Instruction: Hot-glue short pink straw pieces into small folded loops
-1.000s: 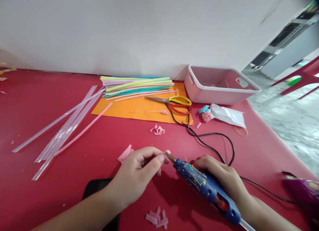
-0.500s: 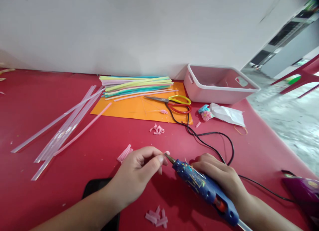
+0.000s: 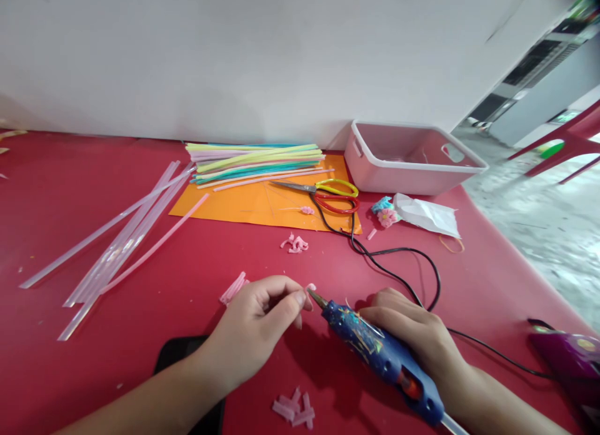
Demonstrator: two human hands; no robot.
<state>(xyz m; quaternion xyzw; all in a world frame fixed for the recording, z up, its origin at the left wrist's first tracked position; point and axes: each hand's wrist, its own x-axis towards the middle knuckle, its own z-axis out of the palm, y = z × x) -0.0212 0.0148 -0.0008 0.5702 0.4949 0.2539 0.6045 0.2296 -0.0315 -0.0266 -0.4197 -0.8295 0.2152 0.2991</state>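
In the head view my right hand is wrapped round a blue hot glue gun, a clear glue stick poking from its rear end. The nozzle points up and left at a small pink piece, which my left hand pinches between thumb and fingertip. Nozzle and piece appear to touch. Short pink cut strips lie behind my left wrist, more pink cut pieces in front. Curled pink bits rest beyond my hands.
Coloured pipe cleaners and scissors lie on an orange sheet. A pink basket stands back right, near a white packet. Clear glue sticks lie left. A black cord loops right; a dark phone sits under my left forearm.
Hardly anything differs. The glue gun and my left fingertips have shifted very slightly left, with the nozzle still at the pink piece.
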